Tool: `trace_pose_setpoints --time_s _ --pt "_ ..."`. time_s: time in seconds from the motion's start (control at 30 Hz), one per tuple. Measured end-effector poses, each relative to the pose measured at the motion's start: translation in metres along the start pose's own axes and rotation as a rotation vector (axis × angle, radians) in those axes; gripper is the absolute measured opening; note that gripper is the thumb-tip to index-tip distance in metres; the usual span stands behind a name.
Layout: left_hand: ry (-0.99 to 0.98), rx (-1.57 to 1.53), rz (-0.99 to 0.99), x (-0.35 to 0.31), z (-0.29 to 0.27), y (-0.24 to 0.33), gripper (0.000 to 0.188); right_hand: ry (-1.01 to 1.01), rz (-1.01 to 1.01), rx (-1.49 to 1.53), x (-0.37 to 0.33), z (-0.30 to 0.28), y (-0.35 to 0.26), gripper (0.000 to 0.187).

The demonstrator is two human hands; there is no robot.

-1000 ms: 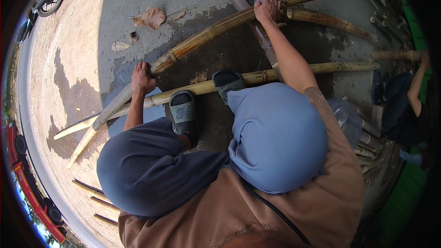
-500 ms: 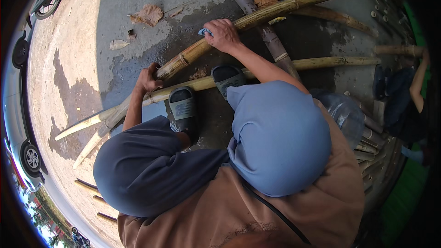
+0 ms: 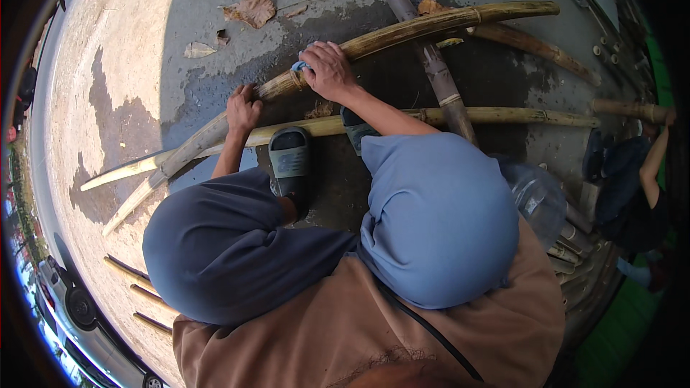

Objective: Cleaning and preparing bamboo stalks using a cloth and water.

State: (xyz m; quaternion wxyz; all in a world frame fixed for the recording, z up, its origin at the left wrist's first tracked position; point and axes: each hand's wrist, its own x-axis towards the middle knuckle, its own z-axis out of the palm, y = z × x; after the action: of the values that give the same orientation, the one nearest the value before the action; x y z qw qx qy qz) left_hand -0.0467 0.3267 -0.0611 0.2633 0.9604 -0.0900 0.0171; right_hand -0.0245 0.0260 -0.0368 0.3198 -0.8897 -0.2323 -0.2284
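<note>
I squat over long bamboo poles on wet concrete. My left hand [image 3: 243,109] presses down on the upper curved bamboo pole [image 3: 402,31], fingers wrapped over it. My right hand [image 3: 328,70] grips a small blue cloth [image 3: 300,67] against the same pole, a little farther along. A second yellow bamboo pole [image 3: 503,116] lies across under my sandalled feet [image 3: 289,159]. My blue-clad knees fill the lower middle of the view.
A dark grey pole [image 3: 429,57] crosses the bamboo at an angle. Dry leaves [image 3: 249,9] lie on the concrete beyond. A clear plastic water jug [image 3: 537,200] stands at my right. Another person [image 3: 632,187] sits at the right edge beside more bamboo. Parked cars line the left rim.
My right hand has slid down along the upper bamboo pole toward my left hand, carrying the blue cloth. The left hand stays pressed on the pole.
</note>
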Motion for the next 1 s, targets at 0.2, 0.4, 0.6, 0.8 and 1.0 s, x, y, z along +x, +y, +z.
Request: trace_pose_setpoints --time_s 0.2,0.4,0.6,0.8,1.0 --pt "-0.049 0.261 0.211 -0.012 -0.009 0.020 0.069 -0.011 0.054 -0.151 0.002 -0.047 0.079 0.021" --pt "-0.011 0.282 0.140 -0.004 0.003 0.030 0.067 0.310 0.502 -0.507 -0.034 -0.195 0.265 0.029" --pt "-0.141 0.041 0.140 0.014 -0.023 0.023 0.067 0.285 0.205 -0.456 -0.019 -0.071 0.141 0.025" --pt "-0.418 -0.092 0.057 0.039 -0.042 0.007 0.072 -0.066 -0.042 0.046 0.012 0.009 0.005 0.021" --pt "-0.569 -0.327 -0.130 0.029 -0.046 -0.012 0.073 0.119 0.063 -0.298 0.004 -0.100 0.175 0.024"
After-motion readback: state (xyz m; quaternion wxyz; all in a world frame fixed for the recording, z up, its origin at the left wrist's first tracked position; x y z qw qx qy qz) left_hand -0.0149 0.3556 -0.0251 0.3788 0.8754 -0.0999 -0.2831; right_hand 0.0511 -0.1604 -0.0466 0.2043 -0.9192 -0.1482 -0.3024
